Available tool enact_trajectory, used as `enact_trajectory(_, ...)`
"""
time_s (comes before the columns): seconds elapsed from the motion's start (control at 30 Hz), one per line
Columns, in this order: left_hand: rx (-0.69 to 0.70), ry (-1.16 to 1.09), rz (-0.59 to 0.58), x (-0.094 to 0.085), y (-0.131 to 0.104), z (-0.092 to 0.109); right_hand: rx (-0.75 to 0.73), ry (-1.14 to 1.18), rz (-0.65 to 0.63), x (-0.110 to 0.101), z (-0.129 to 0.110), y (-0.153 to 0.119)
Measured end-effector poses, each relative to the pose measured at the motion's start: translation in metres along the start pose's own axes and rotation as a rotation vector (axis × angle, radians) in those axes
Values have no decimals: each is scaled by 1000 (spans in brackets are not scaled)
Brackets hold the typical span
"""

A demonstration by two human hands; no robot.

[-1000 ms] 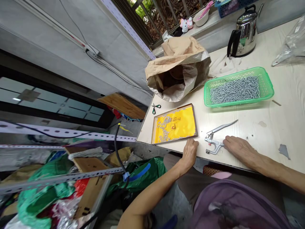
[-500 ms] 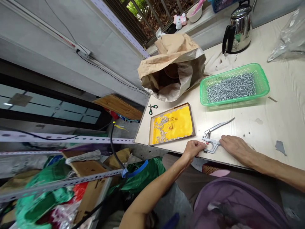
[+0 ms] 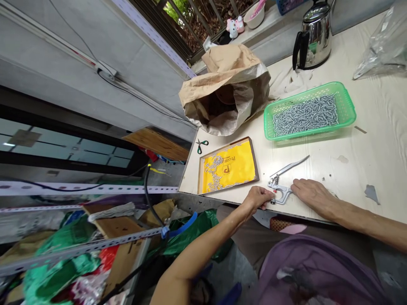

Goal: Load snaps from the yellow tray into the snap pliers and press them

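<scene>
A grey metal hand tool (image 3: 283,192) with a spring and a long raised lever lies at the table's front edge. My right hand (image 3: 305,190) is closed on its handle end. At the tool's jaw, beside a small red part, my left hand (image 3: 258,198) pinches something too small to make out. Left of the hands is a shallow box (image 3: 257,165) with a yellow sheet (image 3: 238,167) and small silver pieces (image 3: 216,180) on its left side. Behind the tool a green basket (image 3: 349,106) holds many small silver springs or pins (image 3: 307,114).
Green-handled scissors (image 3: 201,146) lie at the table's left corner. A large open paper bag (image 3: 222,84) stands behind the box. Farther back are a steel kettle (image 3: 316,38) and a clear plastic bag (image 3: 383,48). A perforated metal rack (image 3: 79,245) is at the left.
The whole view has shifted slightly, so the table things appear a little farther left. Both hands keep almost the same places at the tool.
</scene>
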State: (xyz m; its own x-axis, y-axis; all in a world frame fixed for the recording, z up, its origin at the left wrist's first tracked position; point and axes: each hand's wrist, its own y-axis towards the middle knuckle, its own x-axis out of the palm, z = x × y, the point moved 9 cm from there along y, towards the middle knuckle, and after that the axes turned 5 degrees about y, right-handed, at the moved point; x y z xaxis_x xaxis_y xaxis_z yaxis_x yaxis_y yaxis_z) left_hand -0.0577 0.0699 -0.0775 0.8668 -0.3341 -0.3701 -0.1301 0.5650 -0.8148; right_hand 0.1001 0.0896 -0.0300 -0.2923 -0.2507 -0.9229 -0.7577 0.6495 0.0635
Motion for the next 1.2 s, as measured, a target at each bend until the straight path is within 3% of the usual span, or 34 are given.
enact_trajectory(0.17,17,-21,3,1,0,-1,-25,-42,106,-16,24,4)
enact_trajectory(0.3,11,-27,16,2,-4,1,-29,-69,79,-16,42,10)
enact_trajectory(0.7,41,56,13,1,-4,0,-4,-40,62,-26,32,9)
enact_trajectory(0.8,227,258,187,-10,-14,15,-9,-49,45,-27,28,8)
enact_trajectory(0.87,475,433,360,-13,-29,39,-9,-42,43,-29,24,8)
enact_trajectory(0.93,725,591,440,-2,-44,62,-11,-29,48,-32,20,8)
enact_trajectory(1.07,1024,833,312,36,-47,95,-5,6,46,-34,16,7)
enact_trajectory(1.2,1066,944,155,54,-35,108,33,2,27,-32,24,2)
